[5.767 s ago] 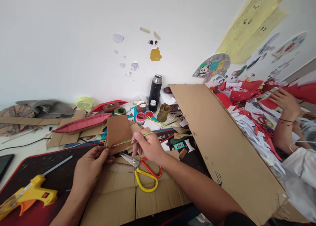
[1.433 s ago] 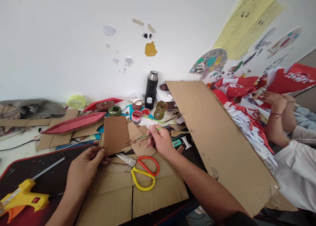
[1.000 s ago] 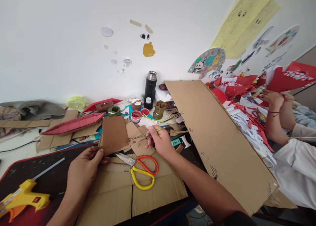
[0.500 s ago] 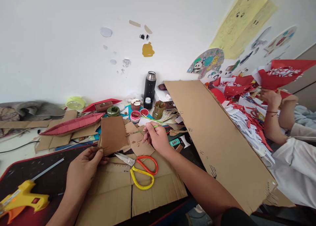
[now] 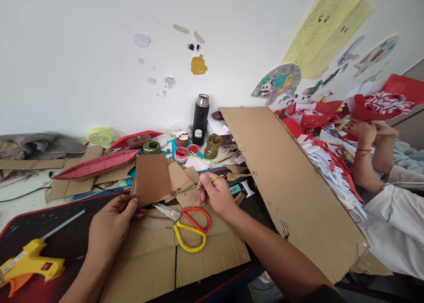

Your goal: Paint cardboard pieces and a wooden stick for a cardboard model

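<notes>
My left hand (image 5: pixel 114 221) pinches the lower left corner of a small brown-painted cardboard piece (image 5: pixel 153 178), which is tilted up above the other cardboard. A thin green paintbrush (image 5: pixel 192 187) is held in my right hand (image 5: pixel 215 195), its brown-coated bristles at the lower right edge of the painted piece. Just below lie large scissors (image 5: pixel 188 225) with one red and one yellow handle loop, blades apart, on a flat cardboard sheet (image 5: pixel 145 263). Paint-marked cardboard scraps (image 5: pixel 181 179) lie under the brush.
Open paint jars (image 5: pixel 181 155), a green jar (image 5: pixel 151 147) and a black flask (image 5: pixel 201 115) stand along the wall. A yellow glue gun (image 5: pixel 33 261) lies at left. A large cardboard panel (image 5: pixel 288 183) leans at right. Beyond it, another person's hands (image 5: pixel 371 133) hold a red-wrapped bouquet (image 5: pixel 384 102).
My right hand has moved down and slightly right with the paintbrush, its tip going lower along the painted piece's right edge. My left hand stays at the corner. The other person's bouquet has tilted.
</notes>
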Motion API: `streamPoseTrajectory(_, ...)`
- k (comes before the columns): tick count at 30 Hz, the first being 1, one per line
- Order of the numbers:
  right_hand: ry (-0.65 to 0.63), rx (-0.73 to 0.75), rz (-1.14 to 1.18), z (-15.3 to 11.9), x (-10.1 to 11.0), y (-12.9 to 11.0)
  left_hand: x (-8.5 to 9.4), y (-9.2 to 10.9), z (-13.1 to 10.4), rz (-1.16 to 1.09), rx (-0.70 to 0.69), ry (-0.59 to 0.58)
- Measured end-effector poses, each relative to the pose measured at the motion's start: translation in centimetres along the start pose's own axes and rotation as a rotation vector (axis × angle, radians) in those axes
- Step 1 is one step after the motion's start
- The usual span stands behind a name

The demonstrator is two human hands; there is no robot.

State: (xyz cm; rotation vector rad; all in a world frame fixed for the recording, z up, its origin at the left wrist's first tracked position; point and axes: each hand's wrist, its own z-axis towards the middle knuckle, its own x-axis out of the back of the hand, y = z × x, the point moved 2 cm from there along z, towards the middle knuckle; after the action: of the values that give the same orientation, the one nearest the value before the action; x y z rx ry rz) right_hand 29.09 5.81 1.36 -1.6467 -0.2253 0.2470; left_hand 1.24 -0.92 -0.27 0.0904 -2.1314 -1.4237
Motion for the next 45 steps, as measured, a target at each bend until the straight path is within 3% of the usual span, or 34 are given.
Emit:
streamPoseTrajectory(8,-0.144,0.077,-0.050,0.0,-3.2,0.6,0.0,0.5,-0.2,0.004,0.020,0.007)
streamPoseTrajectory(18,-0.018,-0.042,0.073,-0.1,-0.7,-0.7,0.0,0.4,-0.1,-0.044,-0.001,0.024)
streamPoseTrajectory(28,0.025,-0.021,0.069,0.1,-1.4,0.0,-0.1,0.8,-0.3,0.041,-0.003,0.025)
streamPoseTrajectory(33,-0.049,-0.002,0.041,0.2,-2.9,0.6,0.0,0.5,-0.2,0.057,-0.035,0.022)
streamPoseTrajectory(40,0.015,-0.011,0.056,0.5,-1.5,0.3,0.0,0.3,-0.1,0.083,-0.030,0.020)
streamPoseTrajectory(45,-0.030,-0.038,0.091,1.2,-2.4,0.4,0.1,0.6,-0.2,0.086,-0.020,0.009)
